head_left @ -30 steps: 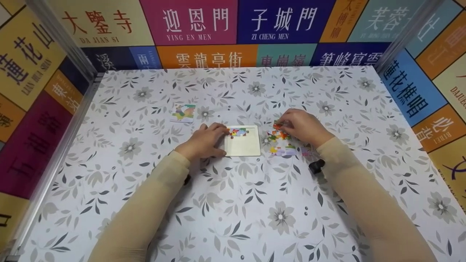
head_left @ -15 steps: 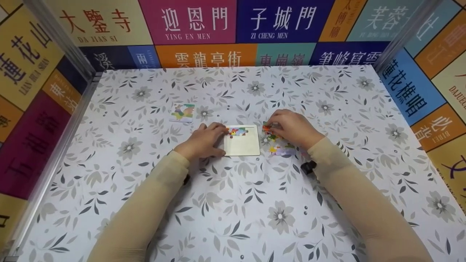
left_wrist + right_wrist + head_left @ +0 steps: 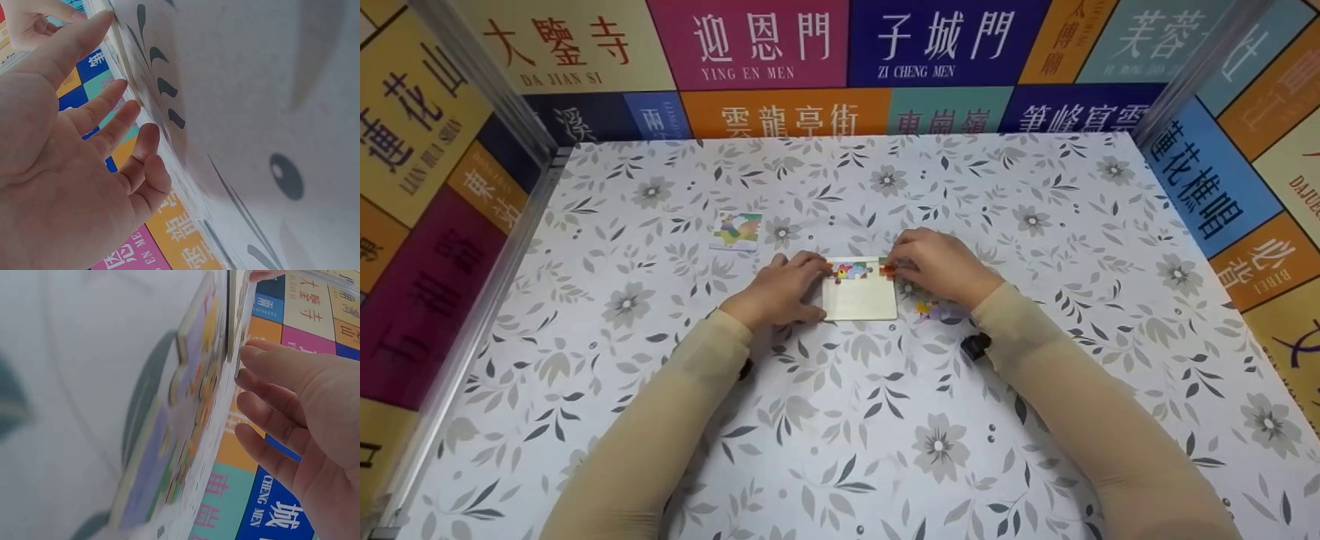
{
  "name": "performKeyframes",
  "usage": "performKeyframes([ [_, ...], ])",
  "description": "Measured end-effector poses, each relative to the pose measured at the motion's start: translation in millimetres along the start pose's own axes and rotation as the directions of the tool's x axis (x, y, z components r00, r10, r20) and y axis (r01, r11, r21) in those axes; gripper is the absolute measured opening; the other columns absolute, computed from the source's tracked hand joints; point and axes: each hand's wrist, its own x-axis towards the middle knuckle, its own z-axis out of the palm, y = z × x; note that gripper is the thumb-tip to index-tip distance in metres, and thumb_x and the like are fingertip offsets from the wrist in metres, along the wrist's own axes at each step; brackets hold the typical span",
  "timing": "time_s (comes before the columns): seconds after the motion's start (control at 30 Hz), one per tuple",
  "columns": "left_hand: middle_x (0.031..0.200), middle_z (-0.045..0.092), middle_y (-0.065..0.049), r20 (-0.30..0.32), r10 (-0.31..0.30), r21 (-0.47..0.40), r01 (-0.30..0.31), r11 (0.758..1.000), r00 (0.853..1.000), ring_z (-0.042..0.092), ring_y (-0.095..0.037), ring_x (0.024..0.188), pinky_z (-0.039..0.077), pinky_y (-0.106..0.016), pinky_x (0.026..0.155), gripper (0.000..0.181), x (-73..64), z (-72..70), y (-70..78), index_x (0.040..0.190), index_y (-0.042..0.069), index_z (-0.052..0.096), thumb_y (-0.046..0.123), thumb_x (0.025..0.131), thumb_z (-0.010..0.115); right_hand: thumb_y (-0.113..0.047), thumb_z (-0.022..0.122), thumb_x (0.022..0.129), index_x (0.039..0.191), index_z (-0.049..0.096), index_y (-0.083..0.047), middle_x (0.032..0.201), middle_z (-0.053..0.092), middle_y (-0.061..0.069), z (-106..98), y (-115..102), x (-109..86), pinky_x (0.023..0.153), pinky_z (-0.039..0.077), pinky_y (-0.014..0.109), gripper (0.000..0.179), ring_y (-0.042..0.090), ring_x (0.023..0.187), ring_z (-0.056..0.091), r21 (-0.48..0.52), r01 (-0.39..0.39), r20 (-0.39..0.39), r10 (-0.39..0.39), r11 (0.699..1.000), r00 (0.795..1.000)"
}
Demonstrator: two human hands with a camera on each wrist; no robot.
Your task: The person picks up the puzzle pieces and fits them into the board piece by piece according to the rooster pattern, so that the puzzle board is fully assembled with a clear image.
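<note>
A cream puzzle tray [image 3: 859, 304] lies flat on the table, a short row of joined jigsaw pieces [image 3: 851, 272] along its far side. My left hand [image 3: 778, 294] rests at the tray's left edge, thumb at the near corner and fingers at the far one. In the left wrist view, its fingers [image 3: 100, 109] are fairly extended, tips along the tray's edge. With thumb and fingers, my right hand [image 3: 941, 264] pinches a red and green jigsaw piece [image 3: 886, 268] over the tray's far right corner. Loose jigsaw pieces [image 3: 934, 310] lie just right of the tray, partly hidden beneath that hand.
Farther back on the left lies a small colourful picture card [image 3: 736, 231]. The floral table covering [image 3: 937, 446] extends all around the tray. Printed panels [image 3: 765, 45] wall the table at the back and both sides.
My right hand has moved left with the pinched jigsaw piece, from above the loose pieces to the tray's far right corner. The left hand has stayed at the tray's left edge.
</note>
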Motion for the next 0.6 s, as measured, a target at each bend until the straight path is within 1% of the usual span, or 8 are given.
performKeyframes([
  [0.13,0.163,0.036,-0.005,0.012,-0.015,-0.007,0.016,1.000,1.000,0.042,-0.037,0.133,0.038,-0.052,0.112,0.075,0.5,-0.1,-0.3,0.155,0.018,0.045,0.036,0.091,0.078,-0.019,0.074,0.096,0.113,0.080,-0.017,0.114,0.070,0.002,2.6,-4.1,4.0,0.091,0.055,0.043,0.018,0.023,0.106,0.066,-0.027,0.017,0.006,-0.017,0.999,1.000],
  [0.3,0.163,0.036,-0.004,0.015,-0.028,-0.017,0.029,0.999,0.999,0.041,-0.035,0.134,0.037,-0.051,0.113,0.074,1.6,-0.8,-0.4,0.154,0.019,0.045,0.037,0.091,0.078,-0.017,0.074,0.096,0.112,0.080,-0.015,0.112,0.070,0.004,4.9,-9.1,6.5,0.091,0.055,0.043,0.017,0.025,0.105,0.067,-0.038,0.046,-0.006,-0.047,0.998,0.999],
  [0.6,0.162,0.037,-0.005,0.002,-0.004,-0.013,0.004,1.000,1.000,0.042,-0.038,0.131,0.039,-0.052,0.111,0.072,1.1,1.6,-0.5,0.153,0.017,0.046,0.035,0.091,0.078,-0.018,0.075,0.095,0.111,0.080,-0.015,0.113,0.071,0.005,8.6,-11.7,8.1,0.089,0.056,0.044,0.017,0.026,0.104,0.068,-0.082,0.067,-0.022,-0.069,0.994,0.997],
])
